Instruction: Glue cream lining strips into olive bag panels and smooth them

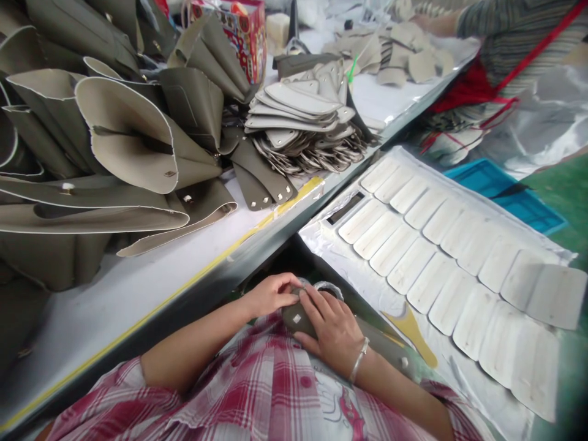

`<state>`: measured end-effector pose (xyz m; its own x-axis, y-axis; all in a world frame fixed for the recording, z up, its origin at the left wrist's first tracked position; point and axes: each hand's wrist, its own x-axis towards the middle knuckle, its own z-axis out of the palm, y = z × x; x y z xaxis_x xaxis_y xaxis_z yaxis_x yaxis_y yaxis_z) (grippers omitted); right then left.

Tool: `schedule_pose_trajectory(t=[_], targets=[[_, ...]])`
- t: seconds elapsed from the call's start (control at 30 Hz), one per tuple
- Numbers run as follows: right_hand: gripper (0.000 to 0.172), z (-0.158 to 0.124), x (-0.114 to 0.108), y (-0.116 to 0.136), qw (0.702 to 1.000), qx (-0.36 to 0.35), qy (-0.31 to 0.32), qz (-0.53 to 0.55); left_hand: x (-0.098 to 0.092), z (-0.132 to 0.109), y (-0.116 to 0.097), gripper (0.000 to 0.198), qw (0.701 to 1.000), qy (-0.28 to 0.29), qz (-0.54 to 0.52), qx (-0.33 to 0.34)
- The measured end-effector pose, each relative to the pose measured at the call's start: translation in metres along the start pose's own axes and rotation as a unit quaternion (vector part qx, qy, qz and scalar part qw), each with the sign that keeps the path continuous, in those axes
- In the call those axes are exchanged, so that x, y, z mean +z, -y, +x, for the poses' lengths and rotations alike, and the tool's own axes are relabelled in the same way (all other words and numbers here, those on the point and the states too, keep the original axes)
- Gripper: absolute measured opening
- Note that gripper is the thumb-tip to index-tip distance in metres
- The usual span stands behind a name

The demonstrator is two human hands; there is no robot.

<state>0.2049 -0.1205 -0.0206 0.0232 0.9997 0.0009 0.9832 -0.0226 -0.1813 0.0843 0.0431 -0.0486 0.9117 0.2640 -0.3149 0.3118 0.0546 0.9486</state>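
A dark olive leather-like strap piece (305, 326) lies across my lap, with a small pale square fitting near its rounded end. My left hand (271, 296) pinches the edge at that end between thumb and fingers. Over the same piece rests my right hand (334, 327), its fingertips meeting the left ones at the edge and its thumb lower down. The strap runs on beneath my right wrist, and part of it is hidden there. Whatever the fingertips press between them is too small to make out. Behind the hands shows a pale round rim (331, 288).
Olive bag bodies (128, 135) crowd the white table (151, 282) at left. Stacked flaps (298, 116) and olive straps (264, 177) lie near its edge. At right, a board (316, 236) carries rows of pale pieces (441, 263). A person's striped sleeve (487, 30) shows beyond a blue crate (514, 196).
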Motion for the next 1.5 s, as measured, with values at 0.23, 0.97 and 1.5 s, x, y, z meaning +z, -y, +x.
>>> schedule_pose_trajectory(t=[0.23, 0.97, 1.5], targets=[[0.06, 0.003, 0.0, 0.0, 0.999, -0.011, -0.014, 0.027, 0.002, -0.002, 0.009, 0.023, 0.999, -0.026, -0.034, 0.01], [0.057, 0.004, 0.002, -0.009, 0.996, -0.043, -0.054, 0.059, -0.039, 0.04, -0.002, 0.036, 0.947, 0.22, -0.184, -0.145], [0.058, 0.002, 0.006, -0.009, 0.996, -0.021, -0.053, 0.066, -0.03, 0.04, -0.019, 0.023, 0.97, 0.185, -0.066, -0.139]])
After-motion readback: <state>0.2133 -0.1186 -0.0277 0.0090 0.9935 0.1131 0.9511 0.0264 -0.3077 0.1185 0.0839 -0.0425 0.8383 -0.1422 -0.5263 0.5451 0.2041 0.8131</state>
